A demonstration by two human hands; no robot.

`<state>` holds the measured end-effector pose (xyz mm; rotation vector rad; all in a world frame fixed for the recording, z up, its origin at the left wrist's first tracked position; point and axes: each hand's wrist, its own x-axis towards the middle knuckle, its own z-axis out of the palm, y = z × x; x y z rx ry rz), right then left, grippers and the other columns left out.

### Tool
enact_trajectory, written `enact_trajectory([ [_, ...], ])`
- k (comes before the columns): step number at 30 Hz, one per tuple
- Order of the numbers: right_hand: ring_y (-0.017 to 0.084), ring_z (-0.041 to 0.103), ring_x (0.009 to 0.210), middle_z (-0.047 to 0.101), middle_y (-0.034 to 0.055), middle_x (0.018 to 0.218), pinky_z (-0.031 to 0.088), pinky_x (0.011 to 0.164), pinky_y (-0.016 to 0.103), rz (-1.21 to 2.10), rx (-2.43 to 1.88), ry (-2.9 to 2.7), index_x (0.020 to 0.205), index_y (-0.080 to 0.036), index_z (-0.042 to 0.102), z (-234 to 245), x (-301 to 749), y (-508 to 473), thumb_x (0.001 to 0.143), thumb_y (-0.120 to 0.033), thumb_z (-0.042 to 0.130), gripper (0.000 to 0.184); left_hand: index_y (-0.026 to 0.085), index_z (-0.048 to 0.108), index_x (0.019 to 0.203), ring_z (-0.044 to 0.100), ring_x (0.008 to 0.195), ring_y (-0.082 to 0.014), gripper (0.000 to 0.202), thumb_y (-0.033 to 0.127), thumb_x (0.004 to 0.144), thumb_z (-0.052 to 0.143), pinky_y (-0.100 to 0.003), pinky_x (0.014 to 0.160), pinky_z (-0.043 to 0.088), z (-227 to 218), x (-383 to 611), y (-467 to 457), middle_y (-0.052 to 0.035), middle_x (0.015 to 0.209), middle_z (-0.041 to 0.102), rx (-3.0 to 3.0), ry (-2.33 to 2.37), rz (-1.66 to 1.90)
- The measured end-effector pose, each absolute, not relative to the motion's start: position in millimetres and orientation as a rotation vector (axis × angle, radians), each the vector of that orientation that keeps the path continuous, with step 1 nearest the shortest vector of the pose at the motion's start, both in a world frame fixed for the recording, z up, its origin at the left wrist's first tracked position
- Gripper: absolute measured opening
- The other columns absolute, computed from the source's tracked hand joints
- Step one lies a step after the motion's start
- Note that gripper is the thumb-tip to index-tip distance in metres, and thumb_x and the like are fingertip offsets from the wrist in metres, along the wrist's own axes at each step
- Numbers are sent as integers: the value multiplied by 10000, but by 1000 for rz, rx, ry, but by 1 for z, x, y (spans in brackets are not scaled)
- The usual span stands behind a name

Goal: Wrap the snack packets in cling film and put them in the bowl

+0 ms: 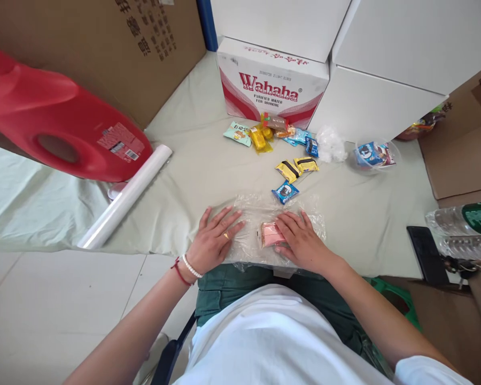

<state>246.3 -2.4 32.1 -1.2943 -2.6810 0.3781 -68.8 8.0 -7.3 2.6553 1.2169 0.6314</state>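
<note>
A thin sheet of clear plastic film [248,214] lies spread and wrinkled at the near edge of the cloth-covered table. On it rests a small pink snack packet [270,235]. My right hand [302,240] covers the packet's right end, with fingers above and thumb below it. Fingers apart, my left hand [214,238] lies flat on the film's left side and holds nothing. Just beyond the film is a blue snack packet [285,192], with two yellow packets [289,171] behind it.
A roll of plastic film [126,198] lies left, beside a large red jug [72,117]. Several snacks [260,136] sit before a Wahaha carton [272,85]. Crumpled clear plastic [331,144] and a clear bowl [395,163] with packets stand right. A phone [427,255] lies near bottles [449,220].
</note>
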Motion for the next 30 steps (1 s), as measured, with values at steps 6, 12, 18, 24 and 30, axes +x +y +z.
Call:
enact_trajectory([
  [6, 321, 476, 1378, 570, 183, 1412, 458, 1144, 562, 497, -1116, -2465, 1528, -188, 410, 31, 300, -58, 956, -396, 676, 665, 214, 546, 1431, 440, 1504, -228, 678, 19, 786, 473, -556, 1311, 194, -2, -76, -14, -91, 1519, 591, 2662, 838, 494],
  [12, 279, 550, 1310, 638, 141, 1380, 506, 1090, 522, 237, -1162, -2568, 1395, -219, 576, -9, 327, -95, 972, -87, 532, 444, 203, 670, 1153, 515, 1441, -294, 225, 248, 941, 609, -575, 1287, 215, -13, -67, -25, -131, 1509, 594, 2749, 916, 477],
  [18, 217, 648, 961, 741, 87, 1024, 548, 869, 387, 627, -1124, -2351, 1123, -222, 679, 17, 322, -58, 1020, -211, 524, 187, 226, 655, 910, 688, 1188, -194, 215, 272, 1030, 484, -474, 1197, 392, -9, -54, -10, -52, 1157, 778, 2484, 1027, 676],
  [24, 155, 591, 683, 644, 4, 737, 455, 647, 266, 1108, -1510, -1893, 890, -204, 683, 33, 322, -3, 1028, -484, 500, 362, 240, 662, 839, 728, 1055, -218, 319, 405, 1024, 461, -454, 1054, 512, -5, -41, 28, -53, 985, 794, 2127, 1334, 770],
  [30, 237, 601, 893, 689, 89, 963, 467, 722, 322, 547, -1826, -2114, 1031, -191, 723, 30, 319, 22, 953, -245, 537, 209, 246, 605, 725, 712, 1109, -269, 302, 421, 959, 529, -474, 1016, 521, -16, -21, 38, -46, 845, 763, 2009, 1524, 883],
])
